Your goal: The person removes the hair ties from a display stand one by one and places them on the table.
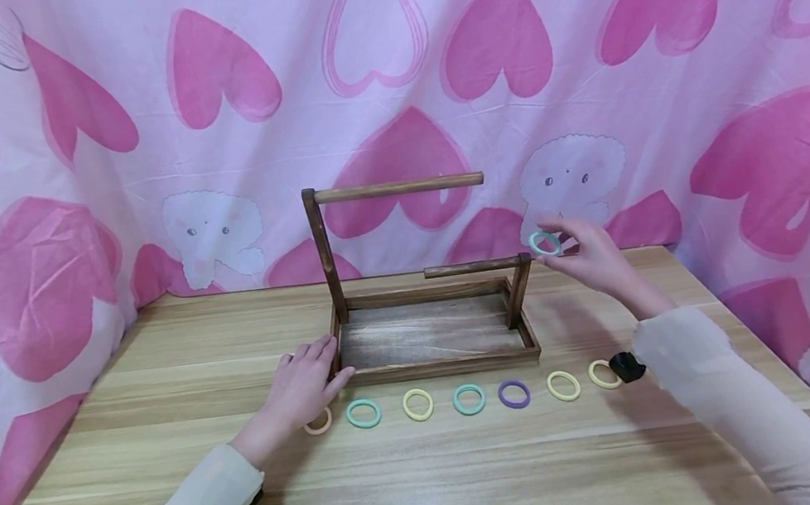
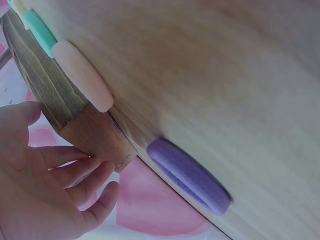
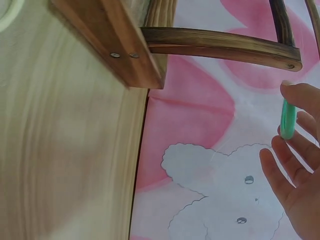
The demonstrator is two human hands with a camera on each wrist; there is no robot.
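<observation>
Between thumb and fingertips, my right hand (image 1: pixel 586 257) pinches a mint green ring (image 1: pixel 544 243), raised just right of the short post of a dark wooden rack (image 1: pixel 429 369). In the right wrist view the same ring (image 3: pixel 288 120) shows edge-on, apart from the post's top end. My left hand (image 1: pixel 303 385) touches the rack's left end with fingers fairly straight and thumb by the front corner. Near that hand lie a peach ring (image 1: pixel 318 422), partly covered by it in the head view, and a purple ring (image 2: pixel 189 176) seen in the left wrist view.
A row of rings lies before the rack: mint green (image 1: pixel 363 414), yellow (image 1: pixel 418 405), another mint green (image 1: pixel 469 399), purple (image 1: pixel 515 395) and two more yellow. The rack has a tall left post with a long bar (image 1: pixel 398 188) and a lower bar (image 1: pixel 470 267). Behind hangs a pink heart-patterned cloth (image 1: pixel 226 64).
</observation>
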